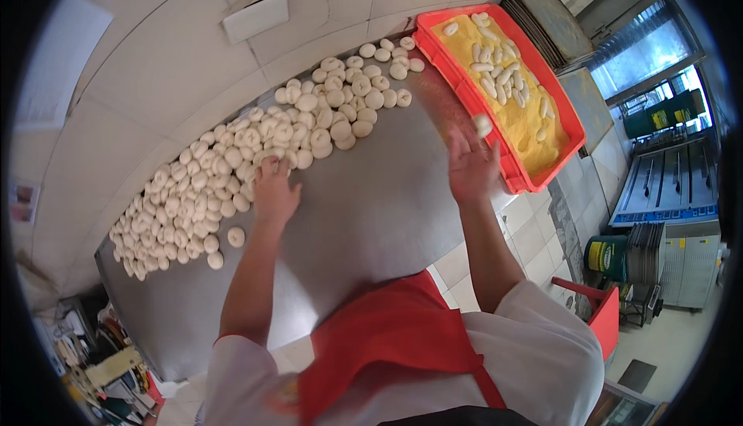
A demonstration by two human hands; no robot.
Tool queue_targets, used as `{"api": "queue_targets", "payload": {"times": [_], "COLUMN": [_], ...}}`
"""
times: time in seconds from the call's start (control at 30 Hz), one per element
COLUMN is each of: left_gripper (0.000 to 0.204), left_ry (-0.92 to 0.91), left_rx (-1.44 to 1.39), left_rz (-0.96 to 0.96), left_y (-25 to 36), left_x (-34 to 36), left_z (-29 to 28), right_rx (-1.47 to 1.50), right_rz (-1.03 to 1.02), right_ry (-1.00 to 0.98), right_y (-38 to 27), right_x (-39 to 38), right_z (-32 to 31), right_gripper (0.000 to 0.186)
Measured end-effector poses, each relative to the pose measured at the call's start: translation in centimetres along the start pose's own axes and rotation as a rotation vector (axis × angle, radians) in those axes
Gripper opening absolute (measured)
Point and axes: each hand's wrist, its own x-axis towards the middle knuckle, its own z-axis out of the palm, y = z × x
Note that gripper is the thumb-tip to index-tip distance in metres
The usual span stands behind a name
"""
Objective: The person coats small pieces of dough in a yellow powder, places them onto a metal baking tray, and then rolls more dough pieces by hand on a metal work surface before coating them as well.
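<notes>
A large heap of round white dough pieces (240, 163) stretches along the wall side of the metal table. My left hand (275, 192) reaches into its near edge, fingertips over the dough and thumb held apart. What lies under those fingertips is partly hidden. On the right, my right hand (473, 169) is open beside a red plastic tray (443, 48), its fingers stretched out. A single dough piece (482, 125) is at its fingertips, in front of the tray's near wall; whether they touch I cannot tell. Yellow crumbs or meal (534, 143) fill the tray, with several oval dough pieces (507, 78) on top.
The steel table (371, 194) bends around in front of me. Two loose dough pieces (236, 236) lie near the heap. A white wall box (255, 18) is above. Dark flat trays (546, 27) stack behind the red tray; a red stool (606, 319) stands at the right.
</notes>
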Motion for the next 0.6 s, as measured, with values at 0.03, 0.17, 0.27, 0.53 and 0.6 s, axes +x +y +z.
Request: {"api": "queue_targets", "payload": {"times": [0.03, 0.17, 0.27, 0.53, 0.6], "left_gripper": [0.050, 0.036, 0.023, 0.034, 0.038], "left_ry": [-0.050, -0.009, 0.199, -0.008, 0.120], "left_rx": [-0.025, -0.177, -0.858, -0.683, -0.366], "left_rz": [0.023, 0.054, -0.400, -0.474, -0.012], "left_y": [-1.5, -5.8, -7.7, -3.0, -3.8], "left_x": [0.8, 0.8, -0.6, -16.9, -24.5], "left_z": [0.6, 3.0, 2.7, -2.6, 3.7], "right_rx": [-0.212, -1.732, -2.019, -1.809, -1.917], "right_rz": [0.012, -0.260, -0.530, -0.586, -0.256], "right_ry": [0.006, -0.518, -0.691, -0.486, -0.534], "right_y": [1.8, 13.3, 18.1, 4.2, 1.6], "right_x": [1.9, 5.6, 9.5, -2.6, -6.1], "right_z": [0.6, 5.3, 5.1, 0.5, -5.4], "right_gripper": [0.046, 0.054, 0.041, 0.019, 0.026]}}
